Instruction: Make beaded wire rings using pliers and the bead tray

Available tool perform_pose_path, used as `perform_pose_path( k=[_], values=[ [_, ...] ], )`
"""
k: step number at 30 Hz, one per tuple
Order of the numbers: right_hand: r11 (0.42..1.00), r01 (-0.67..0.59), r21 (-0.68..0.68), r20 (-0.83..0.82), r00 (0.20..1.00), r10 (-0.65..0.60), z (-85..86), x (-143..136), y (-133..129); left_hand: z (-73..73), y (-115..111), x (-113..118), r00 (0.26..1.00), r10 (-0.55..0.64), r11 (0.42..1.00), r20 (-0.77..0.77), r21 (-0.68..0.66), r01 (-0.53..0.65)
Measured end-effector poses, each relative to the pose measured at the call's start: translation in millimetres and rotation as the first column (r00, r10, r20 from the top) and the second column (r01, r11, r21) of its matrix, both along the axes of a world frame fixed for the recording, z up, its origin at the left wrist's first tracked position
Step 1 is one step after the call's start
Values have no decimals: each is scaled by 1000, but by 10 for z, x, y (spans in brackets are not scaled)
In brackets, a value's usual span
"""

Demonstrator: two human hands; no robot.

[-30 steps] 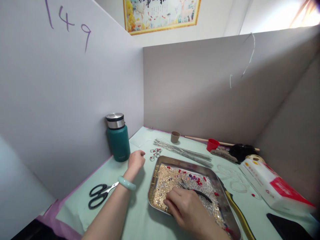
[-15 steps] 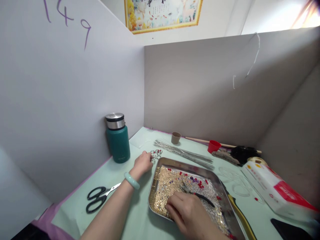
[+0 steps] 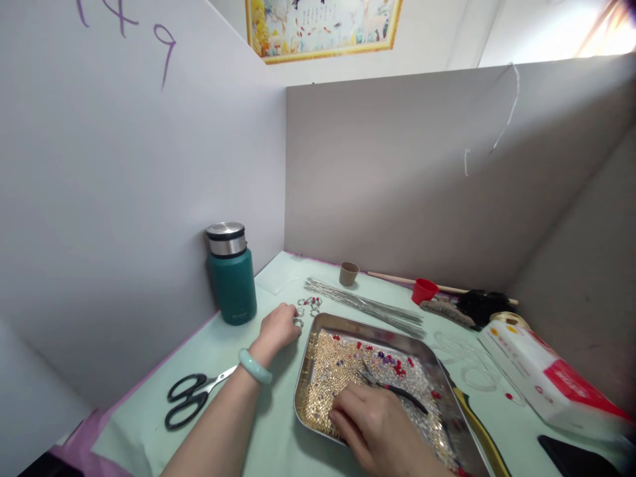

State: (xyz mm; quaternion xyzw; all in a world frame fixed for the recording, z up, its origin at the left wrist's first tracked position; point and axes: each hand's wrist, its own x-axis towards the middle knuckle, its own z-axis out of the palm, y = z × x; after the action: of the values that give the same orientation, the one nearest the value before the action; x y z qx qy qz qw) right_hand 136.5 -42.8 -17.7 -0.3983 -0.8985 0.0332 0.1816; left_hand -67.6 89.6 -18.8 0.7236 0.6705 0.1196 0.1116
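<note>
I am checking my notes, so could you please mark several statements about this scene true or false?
1. The left hand is at the small silvery rings with red beads. True.
2. The right hand is over the rectangular metal tray. True.
3. The black-handled metal scissors are inside the tray. False: the scissors lie on the pale green tabletop.
4. The silver-topped teal bottle lies on its side. False: the bottle stands upright.
5. The small red cup is right of the small brown cup. True.
</note>
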Motion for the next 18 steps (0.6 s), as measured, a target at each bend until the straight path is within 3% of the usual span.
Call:
perform_pose_path(
  k=[7,12,18],
  values=[
    [1000,-7,-11,-33,999,7,-6,7,9,117,146,0,998,64,995,-5,-74,-65],
    [1000,-9,-2,-73,997,9,-23,9,9,42,331,57,991,109,990,80,-96,-101],
    [999,13,-47,-6,1000,-14,-12,0,16,-53,424,13,948,139,977,287,-195,-84]
  ],
)
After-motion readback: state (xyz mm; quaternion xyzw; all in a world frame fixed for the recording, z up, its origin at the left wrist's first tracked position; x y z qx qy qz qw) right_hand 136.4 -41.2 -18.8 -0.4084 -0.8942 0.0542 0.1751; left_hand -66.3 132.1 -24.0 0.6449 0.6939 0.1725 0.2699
